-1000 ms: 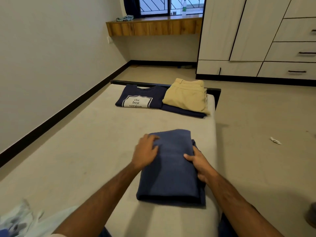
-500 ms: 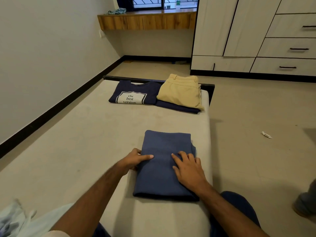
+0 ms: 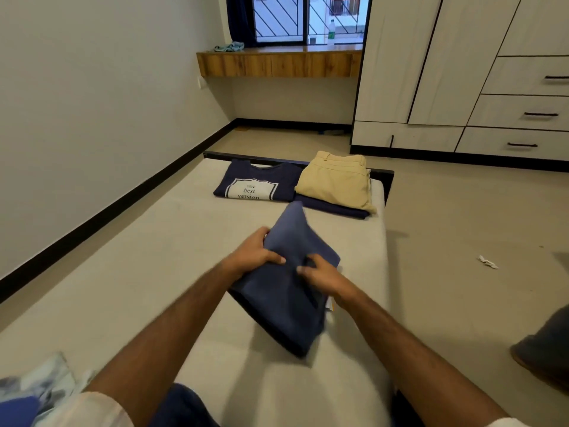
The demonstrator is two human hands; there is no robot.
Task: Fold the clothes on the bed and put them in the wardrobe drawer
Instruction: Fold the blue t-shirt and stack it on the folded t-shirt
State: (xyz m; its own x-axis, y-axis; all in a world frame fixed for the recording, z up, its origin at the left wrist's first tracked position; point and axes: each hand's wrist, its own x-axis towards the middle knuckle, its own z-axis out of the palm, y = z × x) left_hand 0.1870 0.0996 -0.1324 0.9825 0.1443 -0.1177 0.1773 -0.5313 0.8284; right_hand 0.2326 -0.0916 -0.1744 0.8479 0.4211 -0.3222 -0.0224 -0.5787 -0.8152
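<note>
Daylight from window (image 3: 308,18), top centre; room evenly bright. Soft shadow on floor (image 3: 431,226) right of bed (image 3: 154,257). Motion blur on hands, centre. Wide-angle bending at edges.

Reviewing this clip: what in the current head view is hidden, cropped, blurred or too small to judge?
- Left hand fingers: tucked under the blue folded garment; both motion-blurred.
- Right hand: fingertips sink into a fold, grip unclear.
- Dark garment: mostly covered by the beige trousers.
- Navy T-shirt print: cut off at the fold.
- Wardrobe drawers: cropped at right edge; contents unseen.
- Patterned cloth: cut off at bottom-left corner.
</note>
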